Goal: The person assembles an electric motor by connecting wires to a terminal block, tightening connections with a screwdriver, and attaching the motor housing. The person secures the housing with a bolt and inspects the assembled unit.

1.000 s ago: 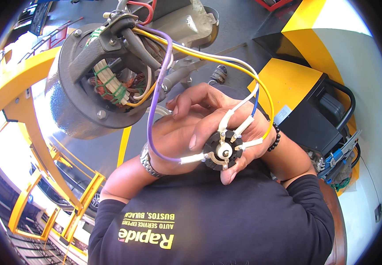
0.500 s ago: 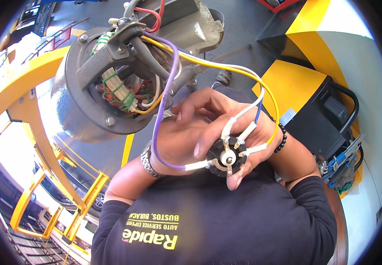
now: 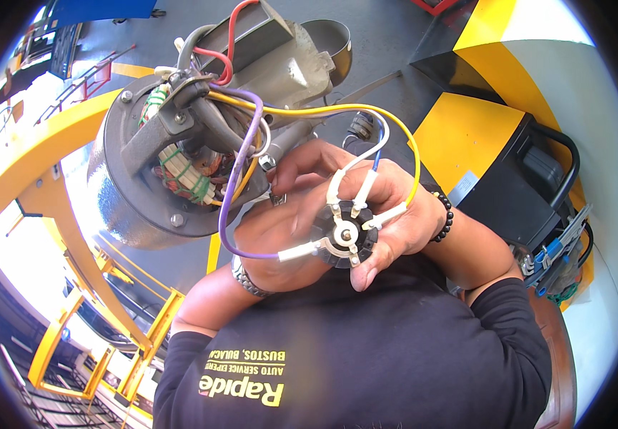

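Observation:
In my right hand (image 3: 398,207) is a round black rotary switch (image 3: 334,259) with a pale centre and a small shaft. The thumb lies along its lower edge and other fingers curl behind it. White-sleeved terminals join it to purple (image 3: 227,214), yellow (image 3: 414,154), white and blue wires. My left hand (image 3: 277,232), with a metal watch at the wrist, is close beside and behind the switch; its fingers are smeared and partly hidden. The wires run up to a grey motor (image 3: 134,182) with an open end, where green-tied windings (image 3: 184,171) show. A small metal piece (image 3: 268,163) sits near my fingertips.
A yellow frame (image 3: 44,139) curves along the left side by the motor. At the right stands a black and yellow machine (image 3: 473,136) with a black handle (image 3: 570,154). Blue-handled tools (image 3: 562,261) lie below it. A red wire (image 3: 229,61) loops above the motor.
My hands and the switch have shifted left and slightly up in the view. The motor appears slightly lower, and my left hand is now blurred.

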A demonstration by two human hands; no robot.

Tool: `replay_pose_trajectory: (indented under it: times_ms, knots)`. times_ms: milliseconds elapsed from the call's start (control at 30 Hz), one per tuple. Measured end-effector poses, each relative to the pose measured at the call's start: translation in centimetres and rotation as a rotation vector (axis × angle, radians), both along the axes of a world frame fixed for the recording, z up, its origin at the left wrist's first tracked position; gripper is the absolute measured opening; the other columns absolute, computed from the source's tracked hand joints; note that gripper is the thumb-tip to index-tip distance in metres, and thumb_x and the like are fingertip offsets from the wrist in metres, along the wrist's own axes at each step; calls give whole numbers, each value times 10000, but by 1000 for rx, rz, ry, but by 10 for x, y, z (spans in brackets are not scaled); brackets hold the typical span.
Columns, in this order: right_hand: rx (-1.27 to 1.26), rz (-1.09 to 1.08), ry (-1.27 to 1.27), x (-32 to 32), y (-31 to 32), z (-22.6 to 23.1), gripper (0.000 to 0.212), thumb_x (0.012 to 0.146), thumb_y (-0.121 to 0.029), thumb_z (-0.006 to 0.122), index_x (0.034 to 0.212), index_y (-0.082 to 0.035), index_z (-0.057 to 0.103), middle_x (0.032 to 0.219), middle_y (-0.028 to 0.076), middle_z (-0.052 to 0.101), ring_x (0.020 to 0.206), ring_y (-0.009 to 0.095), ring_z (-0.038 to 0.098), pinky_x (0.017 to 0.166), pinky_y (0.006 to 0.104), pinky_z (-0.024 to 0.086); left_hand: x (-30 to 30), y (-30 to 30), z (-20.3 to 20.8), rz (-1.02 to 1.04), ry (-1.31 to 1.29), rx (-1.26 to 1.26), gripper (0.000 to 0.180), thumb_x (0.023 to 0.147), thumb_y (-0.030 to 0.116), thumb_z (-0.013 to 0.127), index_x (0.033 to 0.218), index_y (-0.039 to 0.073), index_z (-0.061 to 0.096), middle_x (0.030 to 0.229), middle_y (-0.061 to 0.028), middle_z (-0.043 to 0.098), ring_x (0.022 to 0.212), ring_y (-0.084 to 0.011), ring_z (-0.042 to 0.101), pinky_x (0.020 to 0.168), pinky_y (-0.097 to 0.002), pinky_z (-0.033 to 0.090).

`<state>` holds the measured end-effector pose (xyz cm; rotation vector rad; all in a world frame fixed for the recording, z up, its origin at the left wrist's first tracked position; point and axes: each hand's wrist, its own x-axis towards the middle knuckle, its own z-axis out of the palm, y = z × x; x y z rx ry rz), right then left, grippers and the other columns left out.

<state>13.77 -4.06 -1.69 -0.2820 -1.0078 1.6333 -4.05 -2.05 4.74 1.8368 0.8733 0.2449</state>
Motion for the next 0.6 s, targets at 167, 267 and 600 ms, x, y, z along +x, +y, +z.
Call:
replay_pose_trajectory:
  times_ms: [167, 267, 600]
  knots:
    - [42, -21, 15, -1, 2, -3, 543, 717, -303, 907, 1129, -24, 687, 1282, 195, 560, 1249, 312, 490, 1018, 451, 430, 0, 6, 9, -156, 165, 111, 523, 799, 147, 771, 1295, 126, 606, 1201, -106, 669, 1132, -300, 661, 924, -394, 531]
    - [25, -29, 68, -5, 0, -3, 537, 718, -288, 907, 1135, -29, 686, 1274, 191, 570, 1271, 323, 478, 1037, 465, 413, 2, 12, 11, -248, 321, -22, 594, 801, 197, 776, 1347, 125, 552, 1226, -118, 655, 1162, -307, 646, 944, -395, 526]
    - [86, 21, -36, 9, 3, 3, 526, 737, -308, 890, 1145, -48, 684, 1269, 179, 566, 1286, 329, 467, 1044, 463, 409, 10, 24, 19, -310, 238, 43, 524, 812, 153, 748, 1311, 131, 592, 1215, -76, 658, 1200, -275, 614, 969, -367, 494]
